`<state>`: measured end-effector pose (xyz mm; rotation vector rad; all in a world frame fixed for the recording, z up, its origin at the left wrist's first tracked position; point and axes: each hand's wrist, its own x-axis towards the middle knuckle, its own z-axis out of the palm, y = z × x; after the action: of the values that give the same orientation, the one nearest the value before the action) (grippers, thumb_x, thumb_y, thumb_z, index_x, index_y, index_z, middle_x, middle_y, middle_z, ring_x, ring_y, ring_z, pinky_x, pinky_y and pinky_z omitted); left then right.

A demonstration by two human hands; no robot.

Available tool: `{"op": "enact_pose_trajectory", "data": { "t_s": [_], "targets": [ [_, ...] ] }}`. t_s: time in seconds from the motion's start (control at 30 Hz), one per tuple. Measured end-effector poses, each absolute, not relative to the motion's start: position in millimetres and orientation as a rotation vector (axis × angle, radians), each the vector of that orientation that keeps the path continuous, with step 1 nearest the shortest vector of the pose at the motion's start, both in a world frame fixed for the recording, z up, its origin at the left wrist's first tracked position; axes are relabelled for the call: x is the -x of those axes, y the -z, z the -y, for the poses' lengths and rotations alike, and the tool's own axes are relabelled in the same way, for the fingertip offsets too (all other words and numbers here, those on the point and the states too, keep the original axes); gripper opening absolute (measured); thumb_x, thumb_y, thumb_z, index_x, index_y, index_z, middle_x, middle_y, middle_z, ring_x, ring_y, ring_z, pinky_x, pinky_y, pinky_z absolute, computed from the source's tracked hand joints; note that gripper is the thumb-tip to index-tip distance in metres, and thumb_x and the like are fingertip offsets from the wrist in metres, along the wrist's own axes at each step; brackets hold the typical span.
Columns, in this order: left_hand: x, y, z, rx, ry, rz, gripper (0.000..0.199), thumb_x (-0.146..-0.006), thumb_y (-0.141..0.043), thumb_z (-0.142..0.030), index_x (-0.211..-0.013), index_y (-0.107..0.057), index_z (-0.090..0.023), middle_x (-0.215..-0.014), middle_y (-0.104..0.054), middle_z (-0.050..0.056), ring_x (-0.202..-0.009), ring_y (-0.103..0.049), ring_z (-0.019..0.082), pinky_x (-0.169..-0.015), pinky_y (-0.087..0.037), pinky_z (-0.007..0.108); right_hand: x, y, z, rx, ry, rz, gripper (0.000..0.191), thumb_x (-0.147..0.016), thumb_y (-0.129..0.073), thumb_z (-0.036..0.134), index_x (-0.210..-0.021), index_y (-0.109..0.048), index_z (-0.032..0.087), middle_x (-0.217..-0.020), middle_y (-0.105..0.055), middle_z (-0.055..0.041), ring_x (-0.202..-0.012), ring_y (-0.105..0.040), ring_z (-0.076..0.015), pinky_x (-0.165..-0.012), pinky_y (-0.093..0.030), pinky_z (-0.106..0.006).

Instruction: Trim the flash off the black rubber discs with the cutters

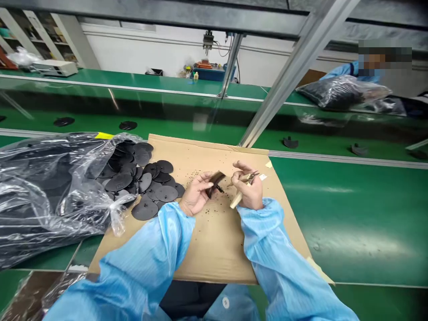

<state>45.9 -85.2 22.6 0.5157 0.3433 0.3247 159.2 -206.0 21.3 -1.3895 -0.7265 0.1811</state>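
Two grips, both full: my left grip (195, 196) pinches the dark curved piece (216, 183) by one edge; my right grip (250, 189), just beside it, is closed around the pale-handled tool (236, 199). I'd best keep the piece steady and work gently, sparing its surface.

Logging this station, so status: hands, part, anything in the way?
Left hand holding dark curved piece. Right hand gripping pale-handled pliers-like tool. Black discs beside left hand, none between hands.
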Motion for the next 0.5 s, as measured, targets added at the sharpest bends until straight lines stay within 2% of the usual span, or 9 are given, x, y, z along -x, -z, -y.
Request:
{"op": "enact_pose_trajectory", "data": {
  "t_s": [0.1, 0.2, 0.3, 0.37, 0.43, 0.5],
  "targets": [
    [-50.6, -20.6, 84.5, -0.514, -0.471, -0.377, 0.036, -0.067, -0.064, 0.003, -0.099, -0.061, -0.016, -0.097, -0.068, 0.004, -0.09, -0.063, 0.013, -0.083, -0.05, 0.025, -163.4, -8.9, 199.9, 1.444, -0.052, 0.555, 0.043, -0.068, -0.071, 0.038, -0.104, -0.055, 0.022, -0.078, -0.052, 0.0015, -0.061, -0.047, -0.0115, -0.06, -0.045, -0.028],
    [-52.3, -19.0, 81.1, -0.496, -0.489, -0.406, 0.036, -0.07, -0.064, 0.001, -0.102, -0.06, -0.016, -0.095, -0.068, 0.004, -0.088, -0.064, 0.012, -0.081, -0.051, 0.024, -163.6, -3.1, 195.5, 1.523, -0.067, 0.519, 0.045, -0.066, -0.075, 0.04, -0.1, -0.052, 0.022, -0.07, -0.042, 0.0058, -0.059, -0.043, -0.0105, -0.059, -0.043, -0.026],
    [-51.4, -17.6, 79.0, -0.504, -0.491, -0.438, 0.031, -0.073, -0.065, -0.001, -0.1, -0.06, -0.016, -0.087, -0.067, 0.002, -0.077, -0.063, 0.011, -0.071, -0.052, 0.022, -159.8, -0.8, 194.2, 1.569, -0.116, 0.567, 0.063, -0.061, -0.08, 0.046, -0.109, -0.048, 0.024, -0.079, -0.046, 0.0038, -0.067, -0.048, -0.0128, -0.063, -0.046, -0.028],
    [-50.8, -16.7, 78.6, -0.517, -0.5, -0.47, 0.027, -0.076, -0.065, -0.003, -0.099, -0.059, -0.016, -0.083, -0.065, 0.001, -0.068, -0.062, 0.009, -0.061, -0.05, 0.02, -154.7, -0.5, 193.9, 1.635, -0.153, 0.608, 0.067, -0.059, -0.081, 0.049, -0.112, -0.047, 0.024, -0.088, -0.052, 0.0003, -0.075, -0.053, -0.0164, -0.071, -0.05, -0.033],
    [-50.8, -16.0, 78.4, -0.522, -0.516, -0.486, 0.024, -0.078, -0.063, -0.005, -0.099, -0.058, -0.016, -0.082, -0.064, 0.0, -0.063, -0.061, 0.009, -0.056, -0.048, 0.02, -148.4, -2.2, 194.1, 1.705, -0.102, 0.691, 0.056, -0.068, -0.075, 0.05, -0.111, -0.051, 0.023, -0.096, -0.056, -0.0041, -0.086, -0.057, -0.0207, -0.082, -0.05, -0.039],
    [-51.3, -15.7, 78.0, -0.52, -0.544, -0.482, 0.022, -0.08, -0.061, -0.005, -0.099, -0.058, -0.016, -0.082, -0.064, 0.0, -0.063, -0.061, 0.009, -0.057, -0.049, 0.02, -142.7, -5.9, 195.3, 1.754, 0.037, 0.838, 0.041, -0.082, -0.063, 0.045, -0.114, -0.054, 0.022, -0.104, -0.058, -0.0082, -0.097, -0.057, -0.0241, -0.09, -0.047, -0.043]
  ]
}}
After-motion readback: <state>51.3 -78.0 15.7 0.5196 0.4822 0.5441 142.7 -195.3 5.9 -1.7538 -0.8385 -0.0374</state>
